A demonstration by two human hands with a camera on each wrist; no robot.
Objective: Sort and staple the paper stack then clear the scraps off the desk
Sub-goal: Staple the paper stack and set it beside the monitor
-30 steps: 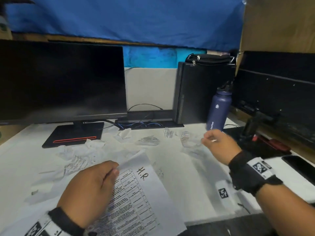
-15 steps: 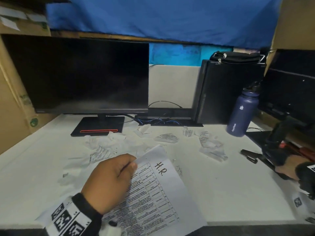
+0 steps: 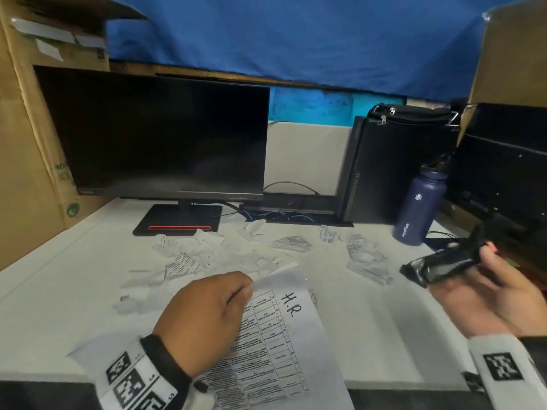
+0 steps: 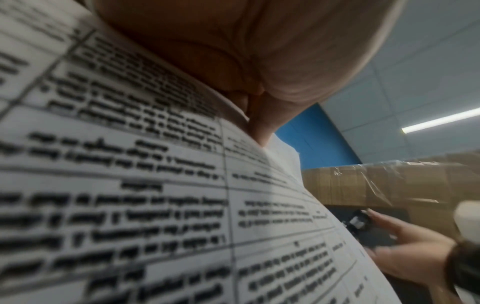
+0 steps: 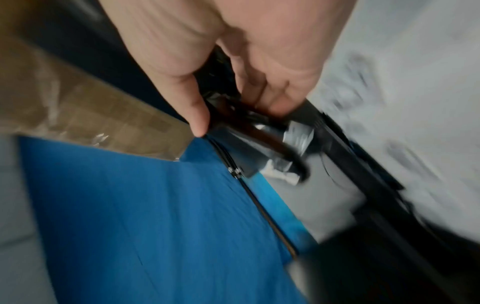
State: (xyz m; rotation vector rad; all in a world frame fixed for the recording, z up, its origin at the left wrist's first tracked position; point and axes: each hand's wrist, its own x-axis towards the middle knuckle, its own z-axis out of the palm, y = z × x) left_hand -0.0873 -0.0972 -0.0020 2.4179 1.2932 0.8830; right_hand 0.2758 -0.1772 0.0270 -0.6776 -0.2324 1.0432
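A printed paper stack [image 3: 284,344] marked "H.R." lies at the desk's front edge, its top left corner lifted. My left hand [image 3: 207,318] pinches that corner between thumb and fingers; the left wrist view shows the printed sheet [image 4: 155,195] curving up under my left hand [image 4: 246,61]. My right hand [image 3: 485,288] holds a black stapler [image 3: 444,261] above the desk's right side, nose pointing left. In the right wrist view the fingers [image 5: 272,82] curl round the black stapler [image 5: 249,131]. Torn paper scraps [image 3: 189,261] lie scattered across the white desk [image 3: 59,291].
A dark monitor [image 3: 159,137] stands at the back left, a black computer tower [image 3: 393,167] and a navy water bottle [image 3: 420,205] at the back right. Cardboard boxes [image 3: 26,143] flank the desk. More crumpled scraps [image 3: 367,261] lie near the bottle.
My right hand went out to the right side of the desk and came back holding the black stapler. My left hand has kept its pinch on the sheet's corner.
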